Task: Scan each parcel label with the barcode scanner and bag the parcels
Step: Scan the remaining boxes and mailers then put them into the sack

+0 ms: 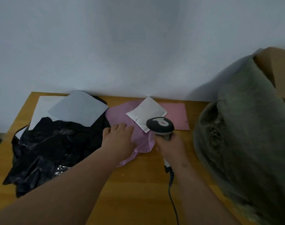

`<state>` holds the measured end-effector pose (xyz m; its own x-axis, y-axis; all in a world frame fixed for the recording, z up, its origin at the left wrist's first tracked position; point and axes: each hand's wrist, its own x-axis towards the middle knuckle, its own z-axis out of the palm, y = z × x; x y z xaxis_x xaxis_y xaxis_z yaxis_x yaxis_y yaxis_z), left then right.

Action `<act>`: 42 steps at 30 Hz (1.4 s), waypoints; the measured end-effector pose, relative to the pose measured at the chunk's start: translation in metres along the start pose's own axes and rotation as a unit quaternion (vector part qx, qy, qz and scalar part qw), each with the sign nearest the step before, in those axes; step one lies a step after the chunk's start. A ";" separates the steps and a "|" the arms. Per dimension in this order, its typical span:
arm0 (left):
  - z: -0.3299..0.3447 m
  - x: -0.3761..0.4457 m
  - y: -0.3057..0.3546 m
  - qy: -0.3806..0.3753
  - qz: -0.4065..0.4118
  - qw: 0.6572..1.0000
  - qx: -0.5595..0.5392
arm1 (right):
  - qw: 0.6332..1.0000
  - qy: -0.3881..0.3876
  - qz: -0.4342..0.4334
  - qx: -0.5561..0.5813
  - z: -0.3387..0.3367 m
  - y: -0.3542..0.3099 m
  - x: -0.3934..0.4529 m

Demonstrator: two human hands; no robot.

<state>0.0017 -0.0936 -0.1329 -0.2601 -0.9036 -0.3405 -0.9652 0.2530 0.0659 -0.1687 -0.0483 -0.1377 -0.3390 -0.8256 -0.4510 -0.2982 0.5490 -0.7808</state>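
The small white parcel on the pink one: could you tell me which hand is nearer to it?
Right. The right hand holds the scanner beside the white parcel; the left hand rests farther left.

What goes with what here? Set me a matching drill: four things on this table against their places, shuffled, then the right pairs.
Things:
1. barcode scanner
2. white parcel
3. black bag
4. green sack

Places:
A. crumpled at the table's left
B. standing at the right edge
C. gripped in the right hand
D. lying on the pink parcel

Pairs: 1-C, 2-D, 3-A, 4-B
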 end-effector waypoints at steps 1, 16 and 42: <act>0.003 0.009 0.001 -0.002 -0.002 1.000 -0.003 | 1.000 0.005 -0.004 0.003 0.001 0.001 0.008; 0.034 0.110 0.013 -0.040 0.060 0.997 0.007 | 0.995 0.029 0.063 0.067 0.012 0.013 0.056; 0.005 0.042 -0.003 -0.025 -0.233 0.658 -0.716 | 0.972 0.068 0.036 0.223 0.007 -0.017 0.017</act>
<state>-0.0065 -0.1304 -0.1517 0.0383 -0.7459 -0.6649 0.0153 -0.6649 0.7468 -0.1631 -0.0723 -0.1352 -0.4684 -0.7457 -0.4738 0.1360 0.4691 -0.8726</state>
